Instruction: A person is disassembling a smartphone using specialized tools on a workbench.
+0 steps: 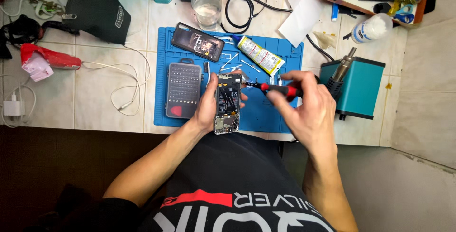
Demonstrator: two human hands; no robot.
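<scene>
Opened phone, back already off, gripped in my left hand — my right hand pinches a screwdriver at its top; boards remain mounted.

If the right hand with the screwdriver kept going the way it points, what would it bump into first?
Probably the open phone in the left hand. The right hand aims the screwdriver leftward, its tip already at the phone's upper edge.

Left hand grips opened phone; right hand holds screwdriver.
</scene>
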